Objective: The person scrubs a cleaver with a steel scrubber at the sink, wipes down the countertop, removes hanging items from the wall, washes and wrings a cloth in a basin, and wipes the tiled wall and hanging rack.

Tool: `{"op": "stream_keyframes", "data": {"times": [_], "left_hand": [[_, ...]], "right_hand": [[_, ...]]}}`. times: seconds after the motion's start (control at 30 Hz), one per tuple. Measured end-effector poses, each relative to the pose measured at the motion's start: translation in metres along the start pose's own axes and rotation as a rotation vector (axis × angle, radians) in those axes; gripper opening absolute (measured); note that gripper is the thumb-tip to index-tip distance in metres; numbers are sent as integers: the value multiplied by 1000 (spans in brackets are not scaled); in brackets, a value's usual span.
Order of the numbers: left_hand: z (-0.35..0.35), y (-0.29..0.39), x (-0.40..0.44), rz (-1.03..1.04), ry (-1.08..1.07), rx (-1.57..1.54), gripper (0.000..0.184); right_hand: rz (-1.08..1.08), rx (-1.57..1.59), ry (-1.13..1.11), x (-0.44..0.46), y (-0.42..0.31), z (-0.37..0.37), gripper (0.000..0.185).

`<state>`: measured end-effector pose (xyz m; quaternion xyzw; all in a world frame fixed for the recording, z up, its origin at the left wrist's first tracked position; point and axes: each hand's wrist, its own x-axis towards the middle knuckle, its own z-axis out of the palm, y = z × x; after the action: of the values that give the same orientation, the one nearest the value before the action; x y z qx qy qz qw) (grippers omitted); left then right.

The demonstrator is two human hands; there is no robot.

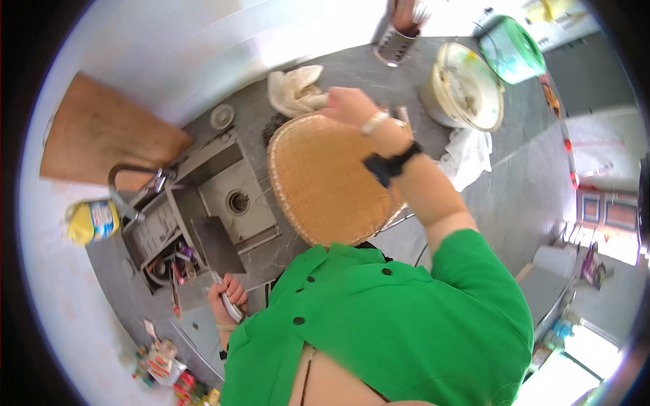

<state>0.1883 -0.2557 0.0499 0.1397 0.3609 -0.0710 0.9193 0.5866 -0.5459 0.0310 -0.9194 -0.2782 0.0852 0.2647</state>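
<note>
My right hand (349, 107) is at the far side of a round woven tray (332, 176), its fingers closed at the edge of a bunched white cloth (294, 91). A pale band and a dark watch are on that wrist. Near my left side, my left hand (230, 298) is wrapped round a slim, pale metallic object (233, 308). The woven tray lies on the grey counter against the front of my green shirt, partly under my right forearm.
A sink (247, 203) with a curved tap (118, 179) is left of the tray. Nearby are a yellow bottle (91, 222) and a wooden board (101, 135). Beyond and right stand a utensil holder (394, 47), cream bucket (440, 95), green container (511, 51) and white bag (467, 159).
</note>
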Motion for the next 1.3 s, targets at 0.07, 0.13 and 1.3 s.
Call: {"op": "stream_keyframes", "data": {"times": [0.07,0.13,1.3], "left_hand": [[6,3,0,-20,-7,22,9],[12,5,1,-27,-39,51,10],[100,-37,-1,34,135,1419,15]], "right_hand": [[64,-18,6,14,-9,11,35],[48,74,14,4,-16,-6,33],[875,55,-24,-100,353,-136,52]]}}
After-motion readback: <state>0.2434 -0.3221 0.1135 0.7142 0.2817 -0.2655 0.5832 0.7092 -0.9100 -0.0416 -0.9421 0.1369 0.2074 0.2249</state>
